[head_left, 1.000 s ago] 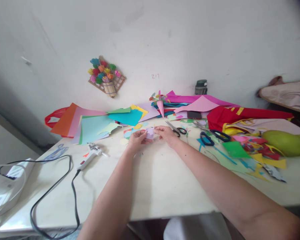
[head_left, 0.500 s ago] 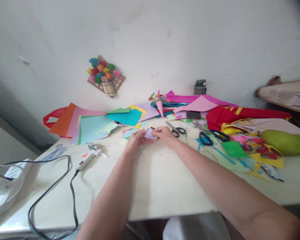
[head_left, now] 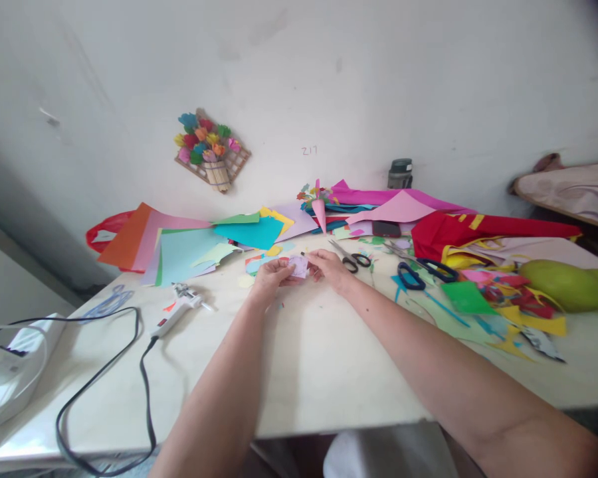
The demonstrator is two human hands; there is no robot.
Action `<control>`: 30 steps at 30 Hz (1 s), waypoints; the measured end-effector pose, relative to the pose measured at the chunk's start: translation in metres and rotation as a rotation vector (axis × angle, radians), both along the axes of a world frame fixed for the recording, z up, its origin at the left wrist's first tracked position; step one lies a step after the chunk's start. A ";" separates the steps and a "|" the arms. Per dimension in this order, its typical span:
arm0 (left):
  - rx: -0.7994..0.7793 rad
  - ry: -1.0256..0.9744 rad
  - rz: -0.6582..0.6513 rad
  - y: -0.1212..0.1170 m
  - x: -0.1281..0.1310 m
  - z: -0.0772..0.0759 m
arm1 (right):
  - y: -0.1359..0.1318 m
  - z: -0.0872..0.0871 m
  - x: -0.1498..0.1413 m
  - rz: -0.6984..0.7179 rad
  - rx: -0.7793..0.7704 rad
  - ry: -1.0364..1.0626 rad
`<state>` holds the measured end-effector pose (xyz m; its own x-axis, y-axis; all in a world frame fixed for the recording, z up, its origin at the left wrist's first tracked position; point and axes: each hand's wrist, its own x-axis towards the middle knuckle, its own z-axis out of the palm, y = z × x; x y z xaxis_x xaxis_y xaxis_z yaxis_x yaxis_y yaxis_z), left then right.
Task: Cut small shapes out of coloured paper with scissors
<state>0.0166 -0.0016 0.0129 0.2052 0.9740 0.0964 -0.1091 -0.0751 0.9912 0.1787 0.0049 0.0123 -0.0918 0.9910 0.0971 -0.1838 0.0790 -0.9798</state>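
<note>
My left hand (head_left: 273,277) pinches a small lavender paper piece (head_left: 299,267) between thumb and fingers, just above the table. Faint drawn marks show on the paper. My right hand (head_left: 327,267) is closed right beside it, around a slim pen (head_left: 303,253); only its dark end sticks out above the fingers, so its exact kind is hard to make out. Scissors with black handles (head_left: 351,257) lie just right of my right hand. Small coloured paper scraps (head_left: 259,264) lie beyond my left hand.
A corded glue gun (head_left: 174,312) rests at left, its black cable looping to a power strip (head_left: 44,358). Coloured sheets (head_left: 189,255) are piled at the back left. Right of my arms are blue-handled scissors (head_left: 418,273), paper scraps (head_left: 468,297) and red cloth (head_left: 443,236).
My left thumb has come down onto the lavender paper, and the paper has turned slightly. My right hand has drawn back a little from the paper's edge, still with the pen.
</note>
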 end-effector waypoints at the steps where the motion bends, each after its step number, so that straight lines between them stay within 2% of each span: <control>1: 0.000 0.002 0.001 0.000 0.000 0.000 | -0.001 0.000 0.000 0.020 -0.010 0.000; 5: 0.001 0.006 0.006 0.001 0.000 -0.001 | -0.003 0.001 -0.001 0.062 -0.024 -0.001; 16: 0.011 0.009 -0.002 0.001 -0.001 -0.001 | -0.001 -0.003 -0.001 0.064 -0.030 0.022; 25: 0.024 0.022 -0.014 0.000 -0.001 0.000 | -0.001 -0.003 -0.001 0.070 -0.015 -0.031; 30: 0.024 0.017 -0.005 0.001 0.000 -0.001 | 0.000 -0.006 -0.002 0.029 0.026 -0.142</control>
